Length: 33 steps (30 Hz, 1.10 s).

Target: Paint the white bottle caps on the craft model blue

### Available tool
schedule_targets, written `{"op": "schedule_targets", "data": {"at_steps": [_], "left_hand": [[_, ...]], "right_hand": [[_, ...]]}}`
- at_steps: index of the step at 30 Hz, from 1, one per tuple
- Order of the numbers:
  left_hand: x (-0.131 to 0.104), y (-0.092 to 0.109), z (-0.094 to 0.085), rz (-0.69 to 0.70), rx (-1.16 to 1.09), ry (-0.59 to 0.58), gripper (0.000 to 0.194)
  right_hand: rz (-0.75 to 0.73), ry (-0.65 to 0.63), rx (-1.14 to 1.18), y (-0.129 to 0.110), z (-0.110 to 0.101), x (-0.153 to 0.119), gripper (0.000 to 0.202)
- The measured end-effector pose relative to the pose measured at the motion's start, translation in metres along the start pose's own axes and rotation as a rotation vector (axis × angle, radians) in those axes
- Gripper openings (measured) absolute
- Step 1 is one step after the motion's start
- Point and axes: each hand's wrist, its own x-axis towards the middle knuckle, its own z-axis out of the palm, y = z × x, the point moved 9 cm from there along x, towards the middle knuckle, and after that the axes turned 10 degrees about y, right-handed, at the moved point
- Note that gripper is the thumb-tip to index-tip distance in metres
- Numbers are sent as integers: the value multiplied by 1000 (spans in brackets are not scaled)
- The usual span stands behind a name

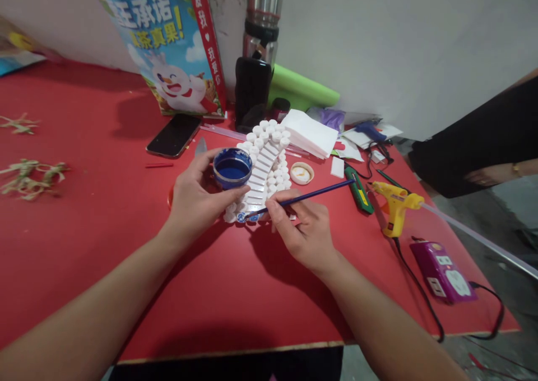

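My left hand [195, 193] is closed around a small jar of blue paint [232, 168], held up over the left side of a white craft model. My right hand [300, 227] pinches a thin dark blue paintbrush [313, 193]. Its bristle end touches or nearly touches the model's near edge, where a few round pieces show blue paint [241, 217]. The white model [263, 162] has a curved flight of steps flanked by many small round white pieces. Part of it is hidden behind the jar and my hands. Beside it lies a round jar lid [301, 173] with stains inside.
On the right are a green utility knife [358, 190], a yellow glue gun [395, 204] and a purple power strip [443, 272] with cords. Behind stand a bottle [260, 50] and a printed bag [168, 45]; a phone [174, 135] lies nearby. Another person's hand [490, 173] is at far right.
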Motion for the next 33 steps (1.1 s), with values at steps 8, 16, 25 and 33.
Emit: {"op": "schedule_targets", "data": {"at_steps": [8, 16, 25, 33], "left_hand": [[-6, 9, 3, 173, 101, -101, 68], [-27, 46, 20, 539, 197, -258, 56], [-39, 53, 28, 649, 235, -350, 50], [-40, 54, 31, 619, 215, -367, 49]], "right_hand": [[130, 392, 299, 5, -46, 11, 23], [7, 378, 224, -11, -47, 15, 19], [-101, 221, -128, -16, -39, 9, 16], [-60, 183, -140, -13, -34, 10, 16]]}}
